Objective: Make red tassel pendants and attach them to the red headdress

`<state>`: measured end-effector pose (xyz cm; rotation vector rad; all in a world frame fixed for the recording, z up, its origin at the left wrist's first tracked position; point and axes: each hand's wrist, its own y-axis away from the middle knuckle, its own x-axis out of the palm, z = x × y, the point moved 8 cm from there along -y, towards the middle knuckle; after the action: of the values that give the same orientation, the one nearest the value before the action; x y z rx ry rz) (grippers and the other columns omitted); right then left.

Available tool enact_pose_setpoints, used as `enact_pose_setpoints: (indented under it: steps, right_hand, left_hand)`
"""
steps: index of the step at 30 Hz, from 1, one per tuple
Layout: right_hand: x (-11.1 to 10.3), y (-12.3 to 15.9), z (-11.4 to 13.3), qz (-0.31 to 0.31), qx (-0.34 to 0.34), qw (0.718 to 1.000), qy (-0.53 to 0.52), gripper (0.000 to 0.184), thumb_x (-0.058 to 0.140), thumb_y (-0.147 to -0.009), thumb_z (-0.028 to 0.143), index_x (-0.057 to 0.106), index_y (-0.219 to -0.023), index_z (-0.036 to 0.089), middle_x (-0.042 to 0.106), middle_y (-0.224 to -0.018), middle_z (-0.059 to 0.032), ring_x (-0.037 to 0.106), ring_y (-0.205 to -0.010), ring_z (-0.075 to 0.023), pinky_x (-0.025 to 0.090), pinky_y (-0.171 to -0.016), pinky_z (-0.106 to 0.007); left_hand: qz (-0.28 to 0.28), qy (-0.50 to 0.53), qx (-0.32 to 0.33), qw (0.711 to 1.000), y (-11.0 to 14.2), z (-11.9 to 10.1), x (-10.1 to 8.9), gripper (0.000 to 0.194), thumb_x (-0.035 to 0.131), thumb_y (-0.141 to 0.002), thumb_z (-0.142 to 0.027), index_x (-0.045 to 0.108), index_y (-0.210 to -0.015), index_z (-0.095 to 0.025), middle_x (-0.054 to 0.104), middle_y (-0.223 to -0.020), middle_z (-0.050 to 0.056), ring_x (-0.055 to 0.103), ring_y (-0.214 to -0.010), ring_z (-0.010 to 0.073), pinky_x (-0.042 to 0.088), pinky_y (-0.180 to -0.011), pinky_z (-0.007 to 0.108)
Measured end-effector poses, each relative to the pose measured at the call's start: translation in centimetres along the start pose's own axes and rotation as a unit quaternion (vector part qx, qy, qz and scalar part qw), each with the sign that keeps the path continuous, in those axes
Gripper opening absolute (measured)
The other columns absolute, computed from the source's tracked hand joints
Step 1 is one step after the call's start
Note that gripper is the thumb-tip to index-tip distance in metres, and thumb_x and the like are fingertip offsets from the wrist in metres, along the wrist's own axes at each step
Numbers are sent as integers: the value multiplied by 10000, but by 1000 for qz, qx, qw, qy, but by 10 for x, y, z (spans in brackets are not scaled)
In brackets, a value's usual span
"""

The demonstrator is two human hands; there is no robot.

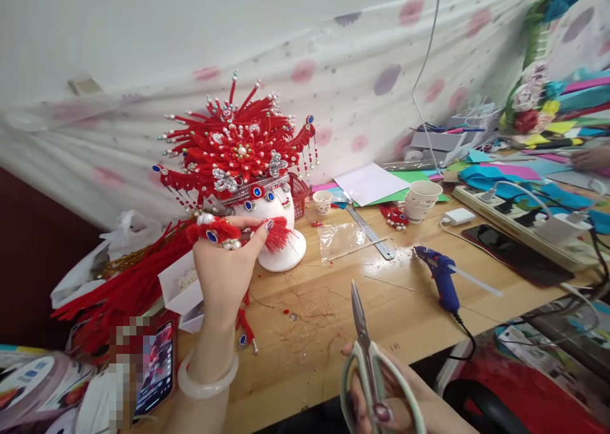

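My left hand (pixel 226 262) is closed on a red tassel ornament (pixel 280 236) with a blue gem and pearls. Its red fringe fans out past my thumb, in front of the white mannequin head (pixel 286 260). In my right hand (pixel 376 402) is a pair of scissors (pixel 363 332) with pale handles, blades pointing up and closed together. The head wears a large red beaded headdress (pixel 238 145) with silver pieces, blue gems and hanging bead strings. Red thread clippings (pixel 309 313) lie scattered on the wooden table (pixel 343 294) between my hands.
A blue glue gun (pixel 438 275) lies at the right, near a dark phone (pixel 517 253) and a power strip (pixel 509 215). Behind are a steel ruler (pixel 374 234) and paper cups (pixel 422 199). Red stems (pixel 124 288) are piled at left. Another person's hand (pixel 591 159) shows at far right.
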<state>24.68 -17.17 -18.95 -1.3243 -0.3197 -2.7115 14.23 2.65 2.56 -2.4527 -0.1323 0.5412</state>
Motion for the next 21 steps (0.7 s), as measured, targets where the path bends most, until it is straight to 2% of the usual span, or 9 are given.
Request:
enact_pose_setpoints:
  steps: [2,5,7,9,12,17,21]
  right_hand:
    - [15,-15,4,43,-34,998,1,489,857,-709,332,627,-1136,391,565,-795,35,604,-653,-97,508,-819,-342]
    - [42,-29,9,129,-90,984,81,513,766,-752,582,552,-1168,370,538,-893,14,565,-760,-129,457,-876,-363]
    - [53,-36,15,145,-131,968,156,626,654,-764,722,475,-1228,343,508,-1012,-23,518,-897,-171,420,-905,-363]
    - [57,-43,22,123,-156,956,214,744,601,-744,791,400,-1270,305,470,-1056,-42,464,-953,-195,398,-915,-371]
    - [54,-54,36,77,-178,949,249,841,623,-701,814,349,-1278,267,450,-1041,-39,440,-921,-190,389,-922,-377]
    - [47,-64,62,34,-227,938,261,805,579,-745,810,343,-1271,248,451,-1009,-35,447,-891,-185,403,-895,-365]
    - [43,-64,71,19,-237,937,255,764,570,-767,795,364,-1253,244,441,-993,-28,436,-860,-170,417,-876,-367]
  left_hand:
    - [-4,-16,12,1000,3,-8,5,72,766,-706,-247,758,-744,-186,725,-674,-2,634,-594,152,497,-590,272]
    - [-11,-44,44,998,9,-20,12,50,750,-730,-234,750,-724,-185,732,-687,9,661,-653,178,515,-658,297]
    - [-18,-55,53,997,14,-24,15,63,750,-740,-242,746,-716,-184,724,-667,8,656,-651,183,516,-676,305]
    - [-24,-57,44,997,21,-24,17,86,759,-739,-262,743,-715,-181,706,-634,0,630,-607,175,506,-642,300]
    - [-23,-54,19,998,34,-19,19,95,766,-730,-272,739,-723,-182,694,-628,-9,602,-571,159,498,-611,290]
    - [-4,-21,-25,999,54,-13,23,77,765,-703,-264,731,-703,-194,698,-633,-8,608,-556,154,518,-593,280]
    - [1,-19,-44,999,64,-9,25,101,765,-714,-290,735,-727,-194,703,-646,-3,630,-586,160,538,-627,285]
